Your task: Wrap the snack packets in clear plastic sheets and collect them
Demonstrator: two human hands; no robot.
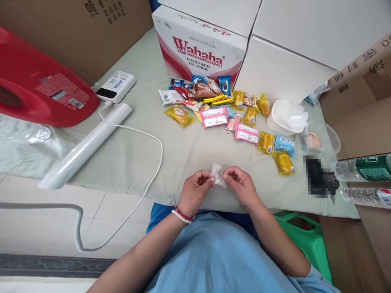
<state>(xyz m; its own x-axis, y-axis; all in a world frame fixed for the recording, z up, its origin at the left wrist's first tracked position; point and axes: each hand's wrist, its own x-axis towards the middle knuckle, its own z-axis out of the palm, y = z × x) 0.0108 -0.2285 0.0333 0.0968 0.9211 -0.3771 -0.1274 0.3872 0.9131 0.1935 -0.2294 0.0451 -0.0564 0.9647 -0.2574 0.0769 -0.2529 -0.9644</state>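
My left hand (197, 188) and my right hand (240, 183) meet near the front edge of a pale green mat (137, 158). Both pinch a small crumpled clear plastic bag (218, 175) between thumb and fingers, one hand on each side of it. My left wrist wears a red and a white bead bracelet, and a ring shows on a finger. Behind my hands lies a spread of several small snack packets (220, 110) in yellow, pink, blue and red wrappers.
A Wahaha water carton (198, 49) and white boxes stand at the back. A white bowl (282, 118) and a clear bowl (320, 138) sit right, with two water bottles (363, 169). A red jug (39, 89), power bank (116, 86), white roll (85, 146) and cable lie left. A green stool (308, 240) is below.
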